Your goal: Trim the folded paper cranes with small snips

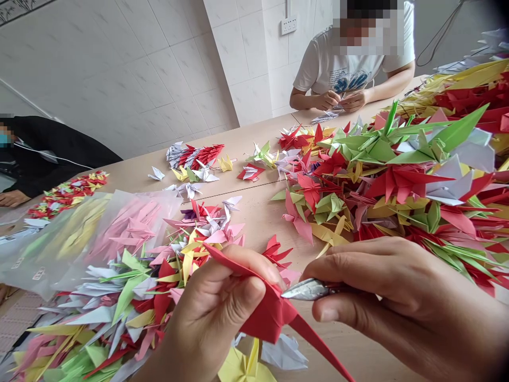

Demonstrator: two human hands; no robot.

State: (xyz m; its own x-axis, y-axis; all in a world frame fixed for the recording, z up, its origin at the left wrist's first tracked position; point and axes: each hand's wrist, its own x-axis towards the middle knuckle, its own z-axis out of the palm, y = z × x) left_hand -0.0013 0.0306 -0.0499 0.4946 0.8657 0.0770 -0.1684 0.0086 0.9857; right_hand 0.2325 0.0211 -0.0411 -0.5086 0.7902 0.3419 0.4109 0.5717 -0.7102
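Observation:
My left hand pinches a red origami crane between thumb and fingers, with its long narrow point angled down to the right. In my right hand is a pointed silver metal tool, gripped between thumb and fingers. Its tip meets the crane's folded body, and its rear part is hidden in my palm, so its exact kind cannot be told. Just beneath my hands lie a yellow crane and a white crane on the table.
A big heap of coloured paper cranes covers the right side. Another pile lies at left, beside plastic bags of folded cranes. Across the table, a person handles paper; a dark-sleeved person sits far left.

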